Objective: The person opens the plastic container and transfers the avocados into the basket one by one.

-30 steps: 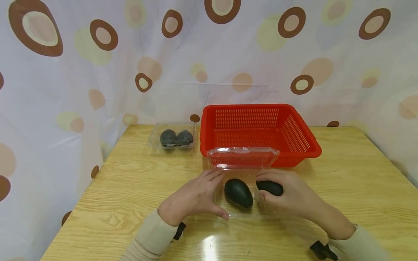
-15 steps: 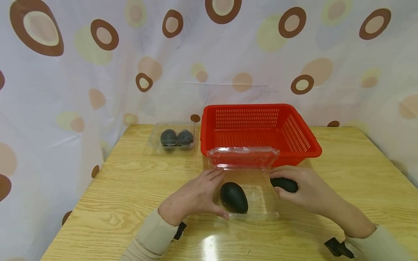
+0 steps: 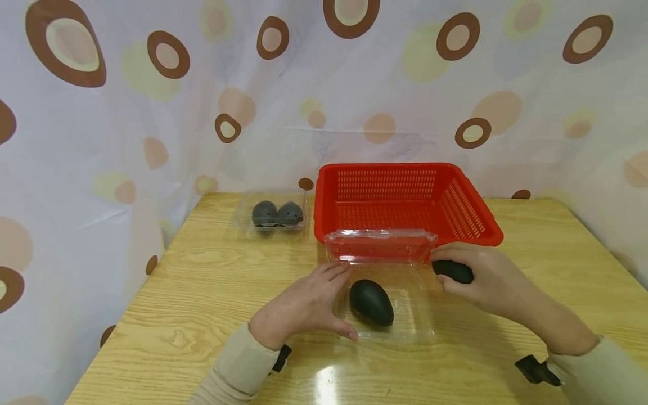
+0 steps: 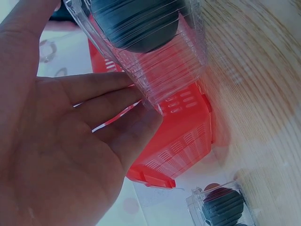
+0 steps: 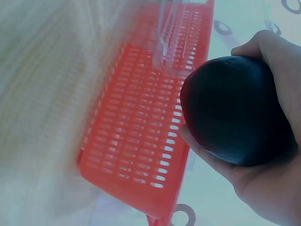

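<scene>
My right hand [image 3: 488,275] grips a dark avocado [image 3: 453,271] just past the right side of an open clear plastic clamshell box [image 3: 412,304]. In the right wrist view the fingers and thumb wrap this avocado [image 5: 230,108] from the sides. A second avocado [image 3: 372,302] lies inside the box, left of its middle. My left hand [image 3: 306,306] rests along the box's left side, fingers at the back corner and thumb at the front. The left wrist view shows fairly straight fingers [image 4: 110,101] touching the clear plastic. The box's lid [image 3: 381,246] stands up at the back.
A red plastic basket [image 3: 493,233] stands behind the box, close to the raised lid and the right hand. To its left, another clear box [image 3: 243,216] holds two dark avocados [image 3: 277,214]. The wooden table [image 3: 192,315] meets a patterned curtain [image 3: 379,90] at the back.
My right hand has moved right and away from me with its avocado, from over the box to beyond its right side. The avocado in the box shifted left, then back. The left hand stays put.
</scene>
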A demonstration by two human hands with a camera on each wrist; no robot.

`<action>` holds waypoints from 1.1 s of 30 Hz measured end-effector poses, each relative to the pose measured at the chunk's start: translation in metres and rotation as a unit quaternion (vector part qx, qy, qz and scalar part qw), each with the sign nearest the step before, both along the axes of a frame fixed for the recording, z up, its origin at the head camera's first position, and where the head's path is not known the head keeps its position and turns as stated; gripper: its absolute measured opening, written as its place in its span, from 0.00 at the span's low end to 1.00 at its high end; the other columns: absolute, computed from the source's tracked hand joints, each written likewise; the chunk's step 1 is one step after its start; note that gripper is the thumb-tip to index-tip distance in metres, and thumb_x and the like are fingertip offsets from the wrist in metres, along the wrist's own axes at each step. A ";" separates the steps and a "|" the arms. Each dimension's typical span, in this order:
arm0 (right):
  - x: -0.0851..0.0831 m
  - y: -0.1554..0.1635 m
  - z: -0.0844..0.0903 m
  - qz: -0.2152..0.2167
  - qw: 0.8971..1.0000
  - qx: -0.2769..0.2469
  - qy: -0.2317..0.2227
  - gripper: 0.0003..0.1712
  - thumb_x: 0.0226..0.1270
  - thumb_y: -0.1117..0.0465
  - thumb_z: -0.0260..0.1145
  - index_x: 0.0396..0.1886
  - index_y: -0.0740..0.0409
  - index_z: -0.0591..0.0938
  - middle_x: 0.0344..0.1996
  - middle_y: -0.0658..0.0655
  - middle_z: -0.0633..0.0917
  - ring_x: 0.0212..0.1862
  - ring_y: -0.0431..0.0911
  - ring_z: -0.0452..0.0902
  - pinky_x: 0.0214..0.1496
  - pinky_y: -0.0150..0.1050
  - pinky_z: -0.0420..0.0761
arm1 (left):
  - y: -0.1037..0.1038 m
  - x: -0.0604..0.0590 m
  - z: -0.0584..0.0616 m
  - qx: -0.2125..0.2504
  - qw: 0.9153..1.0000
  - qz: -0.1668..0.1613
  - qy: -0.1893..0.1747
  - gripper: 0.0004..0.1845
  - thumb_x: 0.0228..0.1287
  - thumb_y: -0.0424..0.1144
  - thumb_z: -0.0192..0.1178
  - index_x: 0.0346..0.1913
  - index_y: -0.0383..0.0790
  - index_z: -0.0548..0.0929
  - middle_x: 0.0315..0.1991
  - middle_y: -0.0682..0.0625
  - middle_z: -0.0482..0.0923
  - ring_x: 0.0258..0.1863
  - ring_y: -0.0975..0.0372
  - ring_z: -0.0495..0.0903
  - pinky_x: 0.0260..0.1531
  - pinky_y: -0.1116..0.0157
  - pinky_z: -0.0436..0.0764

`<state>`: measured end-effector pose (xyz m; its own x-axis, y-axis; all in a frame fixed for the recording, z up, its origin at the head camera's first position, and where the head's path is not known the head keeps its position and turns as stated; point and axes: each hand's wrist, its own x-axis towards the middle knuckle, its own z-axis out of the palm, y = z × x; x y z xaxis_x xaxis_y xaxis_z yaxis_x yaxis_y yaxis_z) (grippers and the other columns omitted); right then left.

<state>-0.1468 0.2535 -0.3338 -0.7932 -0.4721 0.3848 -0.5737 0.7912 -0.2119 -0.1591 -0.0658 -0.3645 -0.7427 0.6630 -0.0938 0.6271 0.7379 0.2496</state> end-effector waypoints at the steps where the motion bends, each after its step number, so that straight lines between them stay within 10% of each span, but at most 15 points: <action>1: -0.002 0.001 0.001 -0.001 1.000 0.000 0.003 0.18 0.54 0.63 0.74 0.47 0.52 0.87 0.44 0.49 0.88 0.44 0.47 0.85 0.40 0.42 0.87 | 0.000 0.000 0.000 -0.001 1.000 0.000 -0.001 0.62 0.45 0.71 0.69 0.77 0.38 0.58 0.78 0.47 0.56 0.78 0.54 0.55 0.76 0.59 0.61; 33: -0.060 0.000 0.021 -0.052 0.997 -0.055 -0.024 0.19 0.62 0.57 0.72 0.52 0.52 0.84 0.48 0.56 0.86 0.45 0.51 0.79 0.38 0.44 0.81 | 0.000 0.000 -0.001 0.001 1.000 0.004 0.004 0.61 0.45 0.71 0.69 0.76 0.38 0.60 0.78 0.47 0.57 0.77 0.54 0.56 0.74 0.59 0.64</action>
